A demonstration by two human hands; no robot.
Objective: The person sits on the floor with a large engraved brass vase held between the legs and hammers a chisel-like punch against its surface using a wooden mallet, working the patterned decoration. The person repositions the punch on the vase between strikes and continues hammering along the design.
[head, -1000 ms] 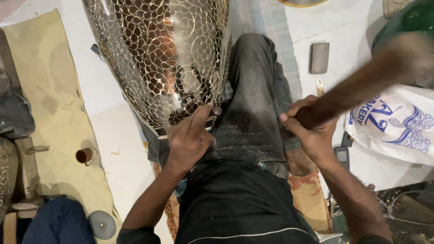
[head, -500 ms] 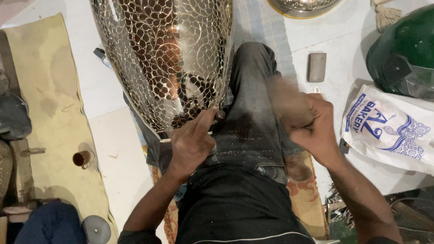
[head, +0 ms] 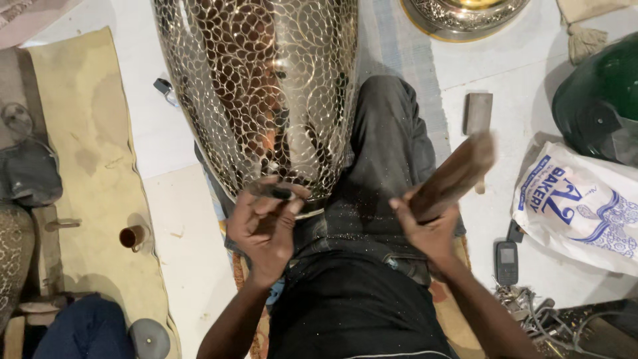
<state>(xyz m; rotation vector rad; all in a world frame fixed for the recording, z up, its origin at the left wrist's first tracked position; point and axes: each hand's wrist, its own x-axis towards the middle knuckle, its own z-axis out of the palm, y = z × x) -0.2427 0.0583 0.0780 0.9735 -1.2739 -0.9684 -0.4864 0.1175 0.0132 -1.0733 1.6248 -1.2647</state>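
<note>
Pierced brass vessel (head: 259, 93) is lying across the person's lap, narrow end toward them, and the cut-out leaf and circle pattern already covers pretty much all of the surface in view. Fine metal filings are scattered over the dark trousers (head: 385, 166), so I'd guess the piercing is mostly done and it's down to the bit near the rim; the far side is hidden though. Left hand (head: 266, 223) is curled loosely, fingertips pinching a small dark punch or chisel (head: 276, 193) right against the vessel's lower edge. Right hand (head: 425, 229) is closed tight around a wooden mallet (head: 455, 176), raised and blurred, a little apart from the punch. Off to the right on the floor: a printed white bag (head: 578, 206), a small phone (head: 506, 260) and a green helmet (head: 598, 100).
</note>
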